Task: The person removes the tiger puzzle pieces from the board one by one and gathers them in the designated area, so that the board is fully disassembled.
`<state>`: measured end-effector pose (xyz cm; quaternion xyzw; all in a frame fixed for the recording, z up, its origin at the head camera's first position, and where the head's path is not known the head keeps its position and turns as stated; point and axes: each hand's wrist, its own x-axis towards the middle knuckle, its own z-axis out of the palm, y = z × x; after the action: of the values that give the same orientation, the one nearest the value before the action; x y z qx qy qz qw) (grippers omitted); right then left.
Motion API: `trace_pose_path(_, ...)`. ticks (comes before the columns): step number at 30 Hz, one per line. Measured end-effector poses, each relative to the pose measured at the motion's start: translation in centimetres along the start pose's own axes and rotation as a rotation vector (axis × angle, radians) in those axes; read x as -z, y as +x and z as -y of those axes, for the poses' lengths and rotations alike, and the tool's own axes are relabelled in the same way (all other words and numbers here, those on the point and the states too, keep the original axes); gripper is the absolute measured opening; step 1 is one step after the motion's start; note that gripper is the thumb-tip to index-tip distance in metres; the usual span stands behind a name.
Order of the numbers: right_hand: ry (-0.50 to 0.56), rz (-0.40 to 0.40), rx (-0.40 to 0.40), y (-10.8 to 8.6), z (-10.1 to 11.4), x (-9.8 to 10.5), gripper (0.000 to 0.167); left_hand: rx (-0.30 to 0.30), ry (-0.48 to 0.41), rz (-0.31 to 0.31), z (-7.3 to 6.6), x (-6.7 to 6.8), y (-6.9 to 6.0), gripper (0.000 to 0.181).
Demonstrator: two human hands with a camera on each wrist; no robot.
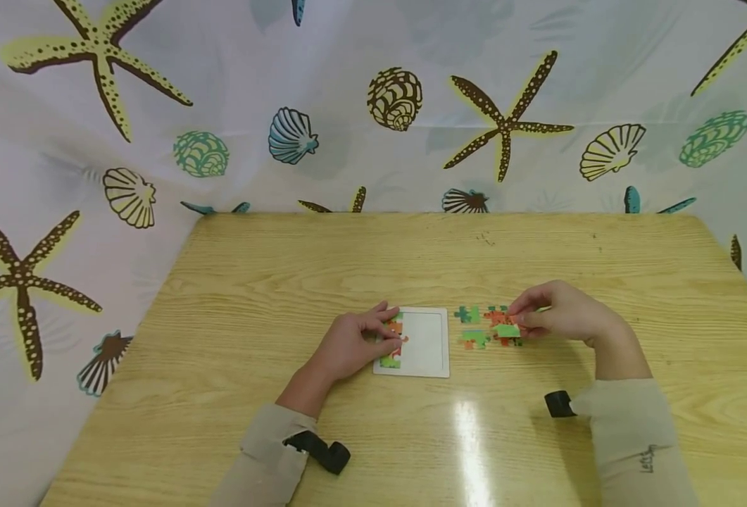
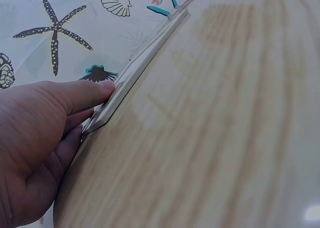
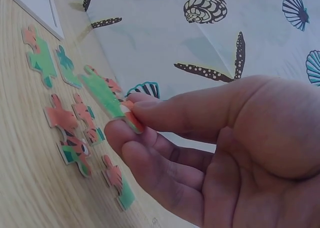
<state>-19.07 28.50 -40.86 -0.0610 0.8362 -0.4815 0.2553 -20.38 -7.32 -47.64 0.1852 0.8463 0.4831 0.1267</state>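
Note:
A square white puzzle tray lies on the table, with fitted jigsaw pieces in green and orange along its left side. My left hand rests at that side, thumb and fingertips pressing on the pieces and tray edge. From the left wrist, the thumb lies along the top of the tray; the other fingertips are partly hidden. Right of the tray, my right hand pinches a green and orange puzzle piece between thumb and fingers, raised above loose puzzle pieces.
Several loose pieces lie flat beside the tray, some partly covered by the right hand. The wooden table meets a curtain printed with starfish and shells at its back. Black straps hang at both sleeves.

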Motion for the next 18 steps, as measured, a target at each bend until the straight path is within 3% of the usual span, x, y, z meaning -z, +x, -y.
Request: trace_pose_path(18, -0.016, -0.012, -0.018, -0.26, -0.78, 0.66, 0.024, 0.003, 0.002, -0.006, 0.20, -0.06, 0.05, 0.011)
